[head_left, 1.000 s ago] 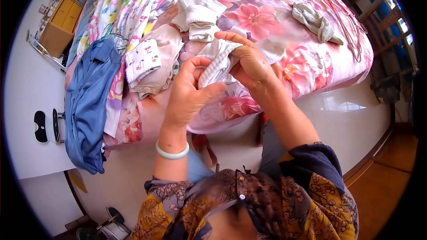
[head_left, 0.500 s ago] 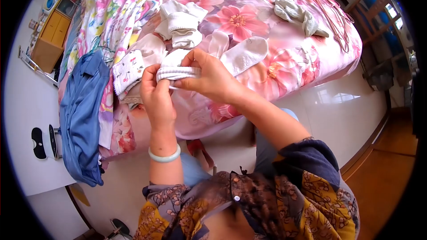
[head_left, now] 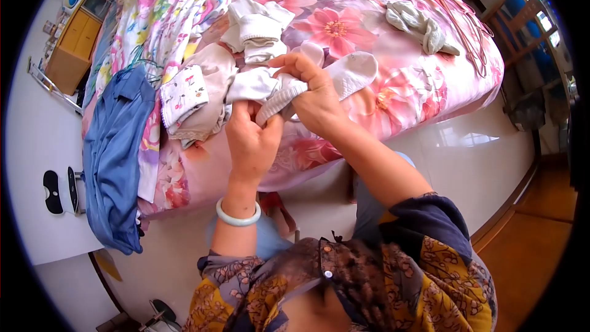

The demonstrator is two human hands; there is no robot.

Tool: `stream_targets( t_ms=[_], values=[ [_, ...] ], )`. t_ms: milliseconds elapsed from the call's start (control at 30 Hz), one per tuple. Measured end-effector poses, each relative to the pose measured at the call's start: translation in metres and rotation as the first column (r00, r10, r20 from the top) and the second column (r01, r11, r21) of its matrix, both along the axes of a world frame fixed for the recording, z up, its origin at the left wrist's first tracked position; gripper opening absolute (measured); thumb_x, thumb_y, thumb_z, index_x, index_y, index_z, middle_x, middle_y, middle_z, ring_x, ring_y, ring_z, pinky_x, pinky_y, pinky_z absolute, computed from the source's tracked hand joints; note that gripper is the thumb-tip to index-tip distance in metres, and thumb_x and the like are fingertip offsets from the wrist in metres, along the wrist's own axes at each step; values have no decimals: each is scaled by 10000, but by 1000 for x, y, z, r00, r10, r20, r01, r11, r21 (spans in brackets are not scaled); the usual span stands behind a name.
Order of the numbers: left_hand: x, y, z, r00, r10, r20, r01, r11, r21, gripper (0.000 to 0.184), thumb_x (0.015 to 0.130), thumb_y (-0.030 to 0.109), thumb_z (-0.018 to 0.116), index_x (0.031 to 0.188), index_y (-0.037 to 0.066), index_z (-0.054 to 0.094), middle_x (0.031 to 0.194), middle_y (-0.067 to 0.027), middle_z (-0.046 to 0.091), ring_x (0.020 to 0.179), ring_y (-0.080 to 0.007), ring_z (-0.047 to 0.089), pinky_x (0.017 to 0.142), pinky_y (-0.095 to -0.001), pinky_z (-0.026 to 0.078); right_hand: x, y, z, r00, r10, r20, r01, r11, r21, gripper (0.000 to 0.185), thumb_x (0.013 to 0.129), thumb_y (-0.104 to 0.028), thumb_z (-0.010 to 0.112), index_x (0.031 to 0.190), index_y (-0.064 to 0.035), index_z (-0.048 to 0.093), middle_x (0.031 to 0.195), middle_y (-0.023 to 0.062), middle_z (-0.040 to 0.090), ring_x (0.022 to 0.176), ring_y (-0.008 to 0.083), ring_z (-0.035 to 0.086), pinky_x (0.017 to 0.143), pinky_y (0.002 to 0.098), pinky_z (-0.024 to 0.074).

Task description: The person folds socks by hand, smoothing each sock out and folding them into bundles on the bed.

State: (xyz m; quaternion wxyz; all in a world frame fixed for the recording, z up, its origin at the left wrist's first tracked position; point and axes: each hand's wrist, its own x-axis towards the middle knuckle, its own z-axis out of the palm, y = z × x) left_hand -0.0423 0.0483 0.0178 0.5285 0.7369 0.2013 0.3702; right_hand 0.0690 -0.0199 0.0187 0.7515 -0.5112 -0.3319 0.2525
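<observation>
A white sock with a ribbed cuff is stretched between my two hands above the near edge of the bed. My left hand pinches the cuff from below, its thumb against the ribbing. On the other side, my right hand grips the cuff, and its fingers partly hide the fabric. Another white sock lies flat just beyond my right wrist. White folded socks are bundled farther up the bed. Left of my hands rest a cherry-print folded garment and a beige folded garment.
The bed wears a pink flowered cover. A grey-green twisted cloth and reddish cords lie to the right. Blue clothing hangs over the left edge, near a floral cloth. Wooden chairs stand beyond the bed.
Both hands have shifted right with the sock. Its cuff, earlier held level and bunched, is now tilted and pulled open between the hands.
</observation>
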Motion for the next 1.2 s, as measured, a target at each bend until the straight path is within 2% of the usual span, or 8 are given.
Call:
stream_targets(
  t_ms=[200,333,433,567,600,900,1100,1200],
  values=[
    [-12,29,-5,983,74,-169,-54,991,119,195,911,-18,477,1075,-12,584,932,-32,627,812,-67,552,733,-214,469,-20,-7,4,975,145,168,-126,984,-123,346,813,96,595,1134,-17,536,913,64,635,848,115,587,752,273,498],
    [-4,30,-13,992,105,71,-96,988,-120,210,873,-58,491,1045,-10,602,948,-42,655,832,-123,593,766,-253,486,-24,-9,1,950,126,286,-61,972,-226,281,786,-74,684,1027,-35,546,819,167,626,770,264,637,710,354,496],
    [-4,15,-2,982,163,98,-177,973,151,192,904,-54,514,1073,-2,589,1001,-44,628,867,-98,583,783,-224,486,-9,-10,0,876,8,482,156,941,-300,344,768,-37,700,1075,-42,545,809,98,619,741,169,608,668,317,482],
    [-1,-16,-5,998,-3,66,0,999,46,206,886,-57,538,1078,6,572,953,-28,609,807,-80,562,755,-213,481,5,-12,4,865,7,502,193,919,-344,346,748,-115,700,1071,-59,589,771,189,655,749,358,658,673,428,497],
    [1,-25,-2,1000,-17,25,10,964,266,213,866,-42,550,1073,8,549,902,-23,589,781,-70,544,707,-211,467,12,-8,-11,827,-54,560,229,941,-248,356,758,-144,700,1095,-70,615,777,199,669,760,366,666,689,426,505],
    [-3,8,8,977,129,-167,-95,976,195,358,758,4,615,1105,12,530,714,-112,605,618,-196,582,614,-331,479,0,-3,-9,698,-195,689,226,973,47,539,642,12,699,1162,-73,587,984,153,622,963,356,604,833,422,469],
    [-12,41,-12,979,177,-103,-126,917,378,272,872,-26,546,1143,-21,570,928,-53,662,828,-110,592,738,-252,476,-31,-1,-8,682,-163,713,173,983,60,310,672,-28,687,952,-70,560,837,118,599,817,342,593,715,433,443],
    [-7,29,-7,992,115,44,-118,991,68,265,874,-83,494,1119,-26,578,994,-53,651,891,-107,595,798,-240,485,-22,0,-8,777,-120,617,209,975,-74,287,690,-63,706,926,-53,543,805,145,608,779,369,604,687,446,458]
  ],
)
